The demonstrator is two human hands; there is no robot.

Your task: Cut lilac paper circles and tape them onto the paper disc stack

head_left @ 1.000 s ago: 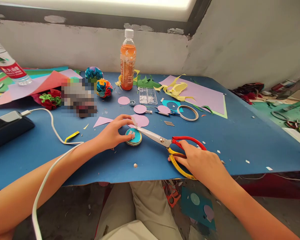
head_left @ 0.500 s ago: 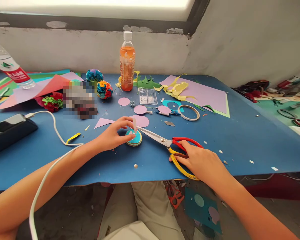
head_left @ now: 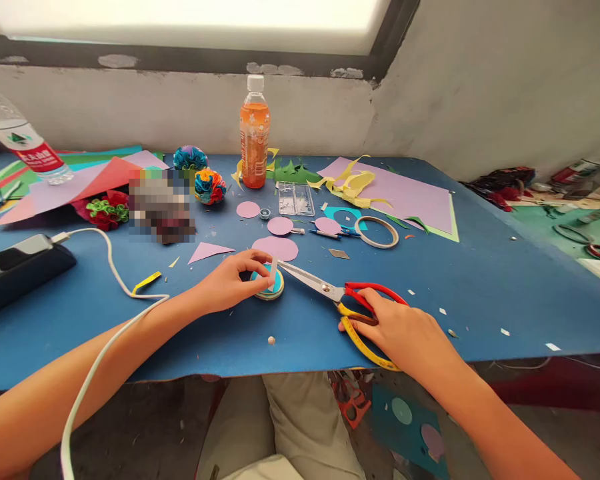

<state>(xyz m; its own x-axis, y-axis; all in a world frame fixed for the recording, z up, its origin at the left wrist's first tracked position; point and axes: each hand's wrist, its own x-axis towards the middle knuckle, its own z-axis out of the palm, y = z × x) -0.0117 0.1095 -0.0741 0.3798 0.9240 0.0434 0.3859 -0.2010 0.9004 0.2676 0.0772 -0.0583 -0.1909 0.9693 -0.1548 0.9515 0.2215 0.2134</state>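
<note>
The person's left hand [head_left: 233,281] is pinching a narrow, whitish strip [head_left: 274,270] between thumb and fingers, and the strip is standing nearly upright over a round, light-blue-topped disc with a pale rim [head_left: 279,285]. This disc is lying on the blue counter [head_left: 180,353], near its front edge. The right hand [head_left: 405,327] is gripping long metal scissors with red and yellow handles [head_left: 310,279], its fingers wrapping around the spread handles. The blade tips are pointing toward the strip, just beside it. A flat, lilac paper oval [head_left: 285,249] is lying just behind the disc.
</note>
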